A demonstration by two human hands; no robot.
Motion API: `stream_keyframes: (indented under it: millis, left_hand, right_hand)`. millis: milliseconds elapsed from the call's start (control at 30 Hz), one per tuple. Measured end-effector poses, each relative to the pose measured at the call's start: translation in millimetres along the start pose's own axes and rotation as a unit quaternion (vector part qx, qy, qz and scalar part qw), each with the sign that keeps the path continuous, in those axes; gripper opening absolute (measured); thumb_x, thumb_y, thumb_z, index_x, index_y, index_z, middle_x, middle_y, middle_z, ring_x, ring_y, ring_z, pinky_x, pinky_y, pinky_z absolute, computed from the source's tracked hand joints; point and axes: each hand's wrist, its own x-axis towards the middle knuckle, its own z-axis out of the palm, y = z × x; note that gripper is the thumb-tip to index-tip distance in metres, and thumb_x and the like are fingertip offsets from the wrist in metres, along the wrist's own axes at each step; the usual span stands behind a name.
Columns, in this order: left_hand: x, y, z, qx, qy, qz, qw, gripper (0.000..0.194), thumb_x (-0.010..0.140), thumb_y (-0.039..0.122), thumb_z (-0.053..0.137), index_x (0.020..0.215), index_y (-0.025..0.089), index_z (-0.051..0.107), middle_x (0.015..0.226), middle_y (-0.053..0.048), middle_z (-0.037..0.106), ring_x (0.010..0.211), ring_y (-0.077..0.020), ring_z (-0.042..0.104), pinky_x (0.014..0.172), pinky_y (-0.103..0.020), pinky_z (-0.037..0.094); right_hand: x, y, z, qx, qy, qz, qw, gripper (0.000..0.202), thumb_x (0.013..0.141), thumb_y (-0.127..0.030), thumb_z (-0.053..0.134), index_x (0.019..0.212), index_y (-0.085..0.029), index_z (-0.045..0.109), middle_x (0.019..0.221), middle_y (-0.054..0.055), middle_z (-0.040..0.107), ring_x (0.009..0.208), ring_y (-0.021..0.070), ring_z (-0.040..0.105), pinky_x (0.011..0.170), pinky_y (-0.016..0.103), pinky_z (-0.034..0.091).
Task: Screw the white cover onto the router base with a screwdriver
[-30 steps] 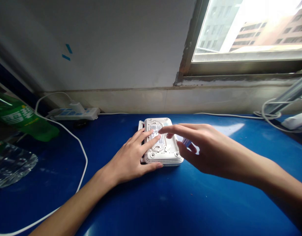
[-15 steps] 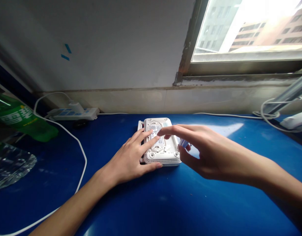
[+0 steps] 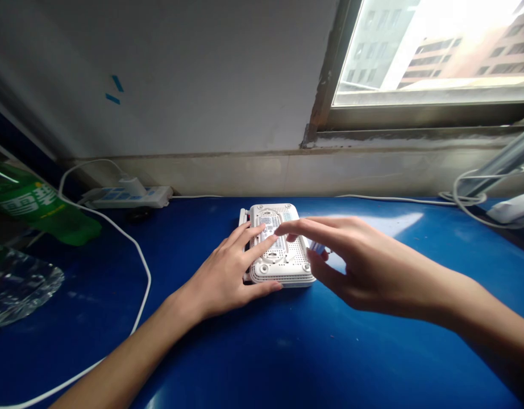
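A white router [image 3: 287, 262] lies upside down on the blue table, its vented underside and printed label facing up. What looks like a folded antenna [image 3: 243, 217] runs along its left side. My left hand [image 3: 232, 267] rests on the router's left part, fingers spread flat across the underside and thumb along the front edge. Over the right half hovers my right hand [image 3: 351, 255], its index finger stretched toward the label; I cannot tell whether the tip touches. A small whitish-blue thing [image 3: 317, 247] shows among its curled lower fingers, too blurred to name.
A power strip [image 3: 129, 196] with a plug lies by the wall, its white cable [image 3: 148, 278] looping down the left. A green-labelled bottle [image 3: 40, 207] lies at far left, above a clear plastic bottle [image 3: 23, 284]. A metal stand [image 3: 496, 165] with coiled cable stands at right.
My right hand has shifted very slightly over the router. My left hand and the router stay in place.
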Motion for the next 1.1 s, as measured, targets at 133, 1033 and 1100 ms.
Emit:
stream_keyframes:
  millis: [133, 1033, 1100]
  left_hand:
    - [-0.3, 0.8, -0.5, -0.001, -0.003, -0.004, 1.000, 0.087, 0.095, 0.077, 0.057, 0.168, 0.037, 0.034, 0.177, -0.006, 0.028, 0.164, -0.0399, 0.020, 0.130, -0.062, 0.030]
    - [-0.9, 0.9, -0.8, -0.004, 0.001, -0.003, 1.000, 0.087, 0.095, 0.077, 0.058, 0.168, 0.036, 0.035, 0.176, -0.007, 0.030, 0.163, -0.0405, 0.021, 0.130, -0.062, 0.030]
    - [-0.9, 0.5, -0.4, 0.001, 0.001, -0.002, 1.000, 0.087, 0.095, 0.078, 0.056, 0.168, 0.036, 0.034, 0.176, -0.007, 0.029, 0.164, -0.0403, 0.019, 0.130, -0.063, 0.031]
  right_hand:
    - [1.8, 3.5, 1.6, -0.012, 0.013, 0.003, 1.000, 0.023, 0.104, -0.024, 0.060, 0.124, -0.027, 0.072, 0.090, 0.001, 0.080, 0.064, 0.0158, 0.069, 0.058, 0.027, 0.044]
    - [1.5, 7.0, 2.8, 0.007, 0.020, 0.012, 1.000, 0.034, 0.104, -0.016, 0.057, 0.134, -0.026, 0.068, 0.110, 0.006, 0.079, 0.086, 0.0188, 0.074, 0.072, 0.028, 0.052]
    - [-0.5, 5.8, 1.8, 0.016, 0.020, 0.001, 1.000, 0.057, 0.098, -0.006, 0.055, 0.149, -0.030, 0.057, 0.128, 0.007, 0.074, 0.101, 0.0191, 0.074, 0.080, 0.027, 0.055]
